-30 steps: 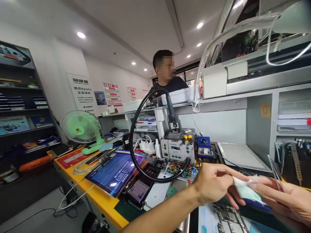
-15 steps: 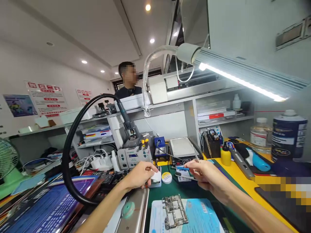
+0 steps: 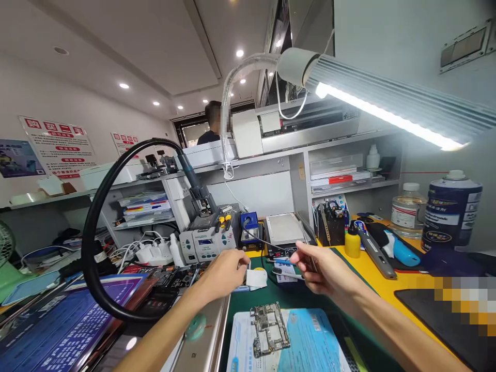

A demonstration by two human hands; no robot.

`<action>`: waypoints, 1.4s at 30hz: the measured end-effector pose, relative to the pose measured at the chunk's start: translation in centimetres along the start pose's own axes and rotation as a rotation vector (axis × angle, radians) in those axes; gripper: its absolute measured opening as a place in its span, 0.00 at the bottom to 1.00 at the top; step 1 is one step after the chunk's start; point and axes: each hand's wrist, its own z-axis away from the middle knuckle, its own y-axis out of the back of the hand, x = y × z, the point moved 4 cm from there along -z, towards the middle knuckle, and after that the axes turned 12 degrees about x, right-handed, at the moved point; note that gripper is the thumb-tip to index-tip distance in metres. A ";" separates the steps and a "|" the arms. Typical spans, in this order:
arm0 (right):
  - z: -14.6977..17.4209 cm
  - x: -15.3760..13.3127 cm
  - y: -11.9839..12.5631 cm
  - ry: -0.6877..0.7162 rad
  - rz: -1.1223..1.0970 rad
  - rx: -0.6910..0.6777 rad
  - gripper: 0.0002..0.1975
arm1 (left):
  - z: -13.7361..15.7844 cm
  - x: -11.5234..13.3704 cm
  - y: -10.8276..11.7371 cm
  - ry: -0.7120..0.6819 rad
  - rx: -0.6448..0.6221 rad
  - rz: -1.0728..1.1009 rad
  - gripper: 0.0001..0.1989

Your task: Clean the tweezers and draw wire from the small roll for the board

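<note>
Left hand (image 3: 227,269) out over the green mat, grip pinching a white wipe (image 3: 256,278) just above the table (image 3: 391,289). Right hand (image 3: 323,268) just beside it, grip pressed onto thin tweezers (image 3: 308,243). Circuit board (image 3: 269,330) below both hands on a blue sheet (image 3: 310,343). Yellow bottle (image 3: 352,243) off right.
</note>
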 end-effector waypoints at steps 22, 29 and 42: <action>3.2 -0.3 1.0 0.048 0.834 -0.204 0.19 | 8.2 2.3 -1.2 -0.329 -0.086 0.133 0.34; 3.9 -0.6 0.6 -0.020 0.581 -0.218 0.21 | 9.0 2.0 -0.8 -0.565 0.051 0.061 0.33; 3.3 3.9 -0.4 -0.208 -0.045 -0.092 0.12 | 8.7 0.1 -1.9 -0.519 0.148 0.213 0.28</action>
